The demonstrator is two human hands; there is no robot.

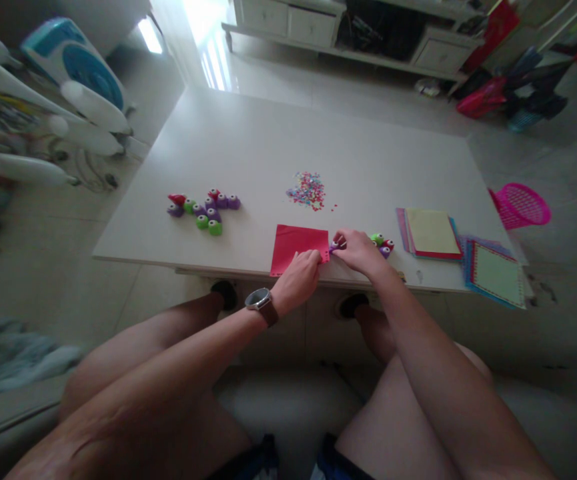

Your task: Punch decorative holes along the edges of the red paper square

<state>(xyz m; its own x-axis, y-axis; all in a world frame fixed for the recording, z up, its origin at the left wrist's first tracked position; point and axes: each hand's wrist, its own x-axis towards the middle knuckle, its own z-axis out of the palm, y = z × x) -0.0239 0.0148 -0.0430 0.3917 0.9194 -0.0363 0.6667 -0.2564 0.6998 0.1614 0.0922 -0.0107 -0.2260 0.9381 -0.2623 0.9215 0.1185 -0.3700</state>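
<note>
Home living room — low white table [368,160], sofa [283,400], drawered cabinet [313,28], glossy tiled floor [363,93]

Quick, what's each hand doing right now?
Left hand: on the red paper; can't tell if it's gripping.
Right hand: closed, holding a small purple punch.

A passage runs along the table's far edge [328,113], beyond the confetti [308,190] and colourful punches [212,215].
</note>
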